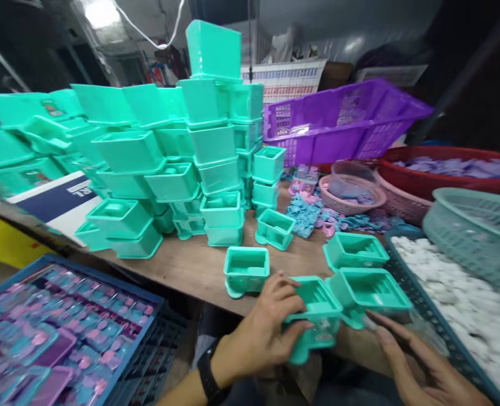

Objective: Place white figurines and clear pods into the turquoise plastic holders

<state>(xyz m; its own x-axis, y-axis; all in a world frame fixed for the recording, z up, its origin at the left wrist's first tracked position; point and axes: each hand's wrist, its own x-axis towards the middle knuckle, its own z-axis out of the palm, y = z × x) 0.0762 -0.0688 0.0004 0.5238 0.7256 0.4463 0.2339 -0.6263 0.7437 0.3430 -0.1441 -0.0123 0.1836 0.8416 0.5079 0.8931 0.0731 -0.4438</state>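
Observation:
My left hand (270,324), with a black band at the wrist, grips a teal plastic box (319,307) by its left side. The box has an open top and a rounded lip jutting from its lower edge. Close by on the right, my right hand (419,355) pinches a small whitish piece (368,323), blurred, between thumb and forefinger. Behind its fingertips sits another teal box (372,288), and a similar box (357,250) stands farther back. To the left of my left hand, one more open teal box (247,269) rests on the table.
Stacks of teal boxes (216,144) rise at the back left. A dark tray (444,332) of white parts lies at right, beside a pale green basket (478,225). A purple basket (338,121) leans behind. At lower left stands a blue crate (148,327) of colourful parts.

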